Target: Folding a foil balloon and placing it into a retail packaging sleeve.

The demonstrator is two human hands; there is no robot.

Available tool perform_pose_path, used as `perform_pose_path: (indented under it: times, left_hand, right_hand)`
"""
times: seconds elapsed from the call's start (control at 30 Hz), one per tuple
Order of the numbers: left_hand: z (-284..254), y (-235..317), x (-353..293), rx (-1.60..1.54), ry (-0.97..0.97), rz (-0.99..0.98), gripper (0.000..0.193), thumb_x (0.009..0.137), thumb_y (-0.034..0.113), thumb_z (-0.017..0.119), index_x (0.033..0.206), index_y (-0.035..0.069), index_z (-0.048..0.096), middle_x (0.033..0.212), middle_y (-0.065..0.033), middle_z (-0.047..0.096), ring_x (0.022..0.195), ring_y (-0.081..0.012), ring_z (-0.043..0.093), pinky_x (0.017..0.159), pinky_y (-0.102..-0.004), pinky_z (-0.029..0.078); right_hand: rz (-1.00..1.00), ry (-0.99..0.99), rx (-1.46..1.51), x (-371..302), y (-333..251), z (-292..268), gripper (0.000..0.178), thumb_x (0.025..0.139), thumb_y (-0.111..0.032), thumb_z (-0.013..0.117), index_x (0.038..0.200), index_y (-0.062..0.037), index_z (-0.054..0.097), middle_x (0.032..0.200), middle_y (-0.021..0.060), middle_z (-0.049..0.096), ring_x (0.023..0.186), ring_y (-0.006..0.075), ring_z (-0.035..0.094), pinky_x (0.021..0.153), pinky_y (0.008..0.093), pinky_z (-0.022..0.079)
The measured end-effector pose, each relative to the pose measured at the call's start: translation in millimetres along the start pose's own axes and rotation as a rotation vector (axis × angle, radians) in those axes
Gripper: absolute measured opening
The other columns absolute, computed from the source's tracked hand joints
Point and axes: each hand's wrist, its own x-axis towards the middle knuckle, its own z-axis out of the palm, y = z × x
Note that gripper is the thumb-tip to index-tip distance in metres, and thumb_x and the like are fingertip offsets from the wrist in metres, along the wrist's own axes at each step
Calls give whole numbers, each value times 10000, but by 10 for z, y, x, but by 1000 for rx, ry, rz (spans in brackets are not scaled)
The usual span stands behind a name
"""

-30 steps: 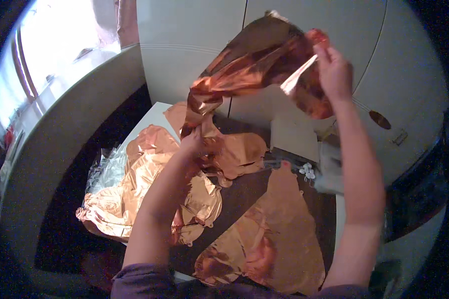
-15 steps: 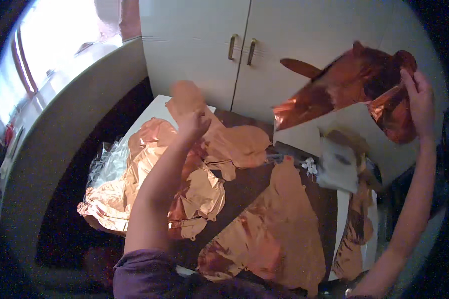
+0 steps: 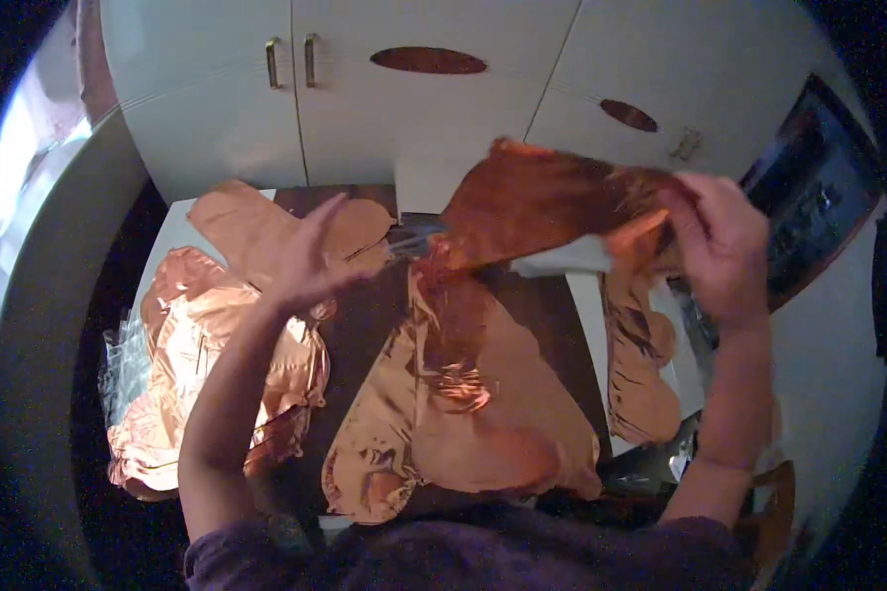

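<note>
My right hand [image 3: 721, 241] is closed on one end of a flat, copper-coloured foil balloon [image 3: 537, 207], which hangs slantwise above the dark table. The balloon's other end is near the narrow top of a larger flat foil balloon [image 3: 503, 409] spread in the middle. My left hand [image 3: 310, 258] is empty, its fingers apart. It hovers in front of another flat foil balloon [image 3: 241, 222] at the far left. Below that, a crinkled, shiny pile of foil balloons [image 3: 202, 330] lies partly behind my left forearm.
Clear plastic wrapping [image 3: 126, 364] pokes out beside the left pile. A further foil balloon [image 3: 641, 369] rests on a white surface at the right. White cabinet doors [image 3: 355, 118] stand behind the table [image 3: 350, 369]. A dark framed panel [image 3: 808, 187] leans at the right.
The view has turned to the right. My right hand has brought the held balloon lower, over the middle one. My left hand has gone from closed to spread fingers.
</note>
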Motion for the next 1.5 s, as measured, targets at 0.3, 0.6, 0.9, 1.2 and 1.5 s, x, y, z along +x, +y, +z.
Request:
perform_pose_path:
  times: [0.3,0.6,0.9,1.2,1.5]
  left_hand:
    - [848,1145,455,-509,-318,-137,478,782,166,775,1185,-8,586,1064,-103,662,986,-156,608,867,-302,489]
    - [905,1327,223,-474,-437,-112,146,861,101,648,958,-8,649,854,-26,689,772,-77,576,722,-285,502]
    - [957,1466,649,-220,27,206,157,794,78,641,943,37,662,867,-132,677,793,-235,654,706,-349,517]
    - [1126,535,205,160,-246,346,142,724,54,652,848,122,669,889,-59,658,925,-280,621,920,-424,427]
    - [647,260,-802,36,-318,-203,402,819,215,649,1204,109,596,1229,-132,578,1167,-321,523,1016,-525,347]
  right_hand:
    - [353,-51,375,-169,162,-289,198,902,-189,617,966,-4,646,785,120,658,707,174,613,666,324,482]
    - [465,-120,526,-307,453,-376,204,883,-183,652,880,20,636,711,28,595,688,83,520,626,287,448]
    - [63,44,117,-686,0,-928,110,885,-84,626,955,-10,667,836,91,674,747,217,626,713,302,490]
    - [-396,-42,268,-1823,-745,-69,261,763,-174,632,984,-35,630,926,148,662,741,239,630,618,394,499]
    - [-475,-149,370,-2455,-1193,601,212,736,-107,650,931,-32,617,932,128,660,773,206,638,659,321,498]
